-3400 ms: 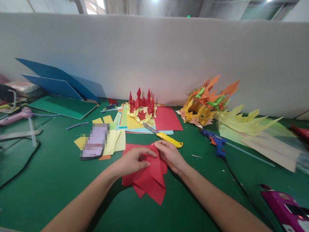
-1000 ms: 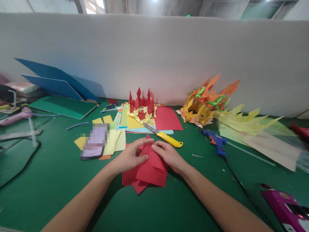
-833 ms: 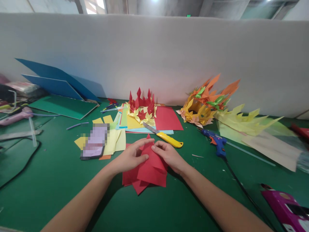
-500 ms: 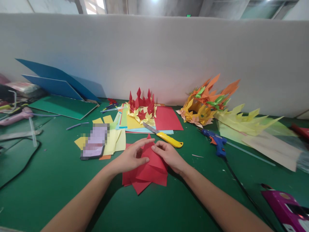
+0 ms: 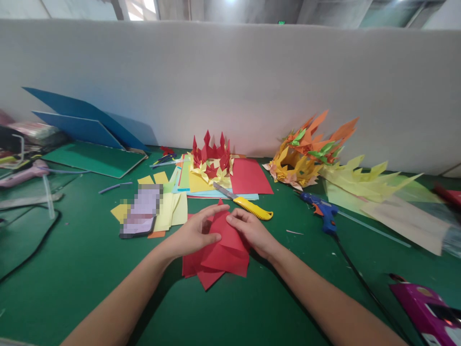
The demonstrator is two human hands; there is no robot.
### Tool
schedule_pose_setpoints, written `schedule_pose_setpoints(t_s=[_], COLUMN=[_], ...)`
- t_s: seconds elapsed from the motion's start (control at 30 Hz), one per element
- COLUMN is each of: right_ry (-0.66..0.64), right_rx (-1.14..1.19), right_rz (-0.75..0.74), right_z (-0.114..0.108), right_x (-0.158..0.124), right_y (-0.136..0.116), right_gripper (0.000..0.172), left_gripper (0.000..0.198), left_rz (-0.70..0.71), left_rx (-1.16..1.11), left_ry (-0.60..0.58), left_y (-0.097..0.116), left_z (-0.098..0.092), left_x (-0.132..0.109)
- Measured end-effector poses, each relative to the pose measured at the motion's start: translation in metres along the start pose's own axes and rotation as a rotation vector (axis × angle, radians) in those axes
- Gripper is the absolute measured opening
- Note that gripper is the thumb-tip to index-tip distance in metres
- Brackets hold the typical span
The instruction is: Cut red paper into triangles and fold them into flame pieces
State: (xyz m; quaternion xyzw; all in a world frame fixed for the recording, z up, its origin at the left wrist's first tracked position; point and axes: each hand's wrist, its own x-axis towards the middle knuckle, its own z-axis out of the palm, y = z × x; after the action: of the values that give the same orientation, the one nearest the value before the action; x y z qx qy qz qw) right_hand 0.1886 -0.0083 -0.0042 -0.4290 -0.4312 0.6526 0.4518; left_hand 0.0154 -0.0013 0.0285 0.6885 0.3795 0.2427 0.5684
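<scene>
Covering the whole bench, a green mat [image 5: 82,269] carries everything; far right lie pale yellow spikes [image 5: 363,185] beside an orange crown [image 5: 306,154]; far centre, a red crown [image 5: 212,156] stands on a paper stack [image 5: 248,178]; near centre, red paper [image 5: 223,250], folded, lies flat on the mat under both hands; the left hand [image 5: 196,233] presses it with fingers spread and thumb on top; the right hand [image 5: 252,230] pinches its upper edge with curled fingers; just beyond lies a yellow knife [image 5: 248,206]; right of that, a blue glue gun [image 5: 324,214].
</scene>
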Motion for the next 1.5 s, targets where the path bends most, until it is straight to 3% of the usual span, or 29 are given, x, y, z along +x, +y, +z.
schedule_pose_setpoints(t_s=[0.47, 0.73, 0.9, 1.07, 1.17, 1.23, 1.4, 1.5], right_ry=[-0.057, -0.053, -0.086, -0.187, -0.208, -0.140, 0.184, 0.364], right_rx=[-0.057, 0.116, 0.228, 0.311, 0.269, 0.229, 0.157, -0.066], right_rz=[0.028, 0.081, 0.040, -0.068, -0.153, -0.154, -0.163, -0.264], right_z=[-0.004, -0.007, -0.009, -0.004, 0.003, 0.007, 0.010, 0.002], right_x=[0.001, 0.004, 0.005, 0.000, -0.006, -0.009, -0.009, -0.008], right_y=[0.000, 0.002, 0.004, 0.002, 0.000, 0.000, 0.004, 0.002], right_gripper=[0.030, 0.036, 0.041, 0.065, 0.066, 0.059, 0.049, 0.034], left_gripper=[0.071, 0.077, 0.079, 0.090, 0.090, 0.087, 0.062, 0.045], left_rz=[-0.060, -0.087, 0.012, 0.009, 0.027, 0.058, 0.137, 0.078], left_rx=[-0.115, -0.249, -0.268, -0.343, -0.340, -0.302, -0.240, -0.279], left_ry=[0.214, 0.363, 0.522, 0.506, 0.532, 0.534, 0.470, 0.540], left_y=[0.007, 0.006, 0.001, -0.002, -0.006, -0.009, -0.009, -0.008], left_z=[-0.026, -0.036, -0.029, -0.010, -0.001, 0.004, 0.011, 0.006], left_x=[-0.001, 0.000, 0.004, 0.008, 0.010, 0.011, 0.012, 0.012])
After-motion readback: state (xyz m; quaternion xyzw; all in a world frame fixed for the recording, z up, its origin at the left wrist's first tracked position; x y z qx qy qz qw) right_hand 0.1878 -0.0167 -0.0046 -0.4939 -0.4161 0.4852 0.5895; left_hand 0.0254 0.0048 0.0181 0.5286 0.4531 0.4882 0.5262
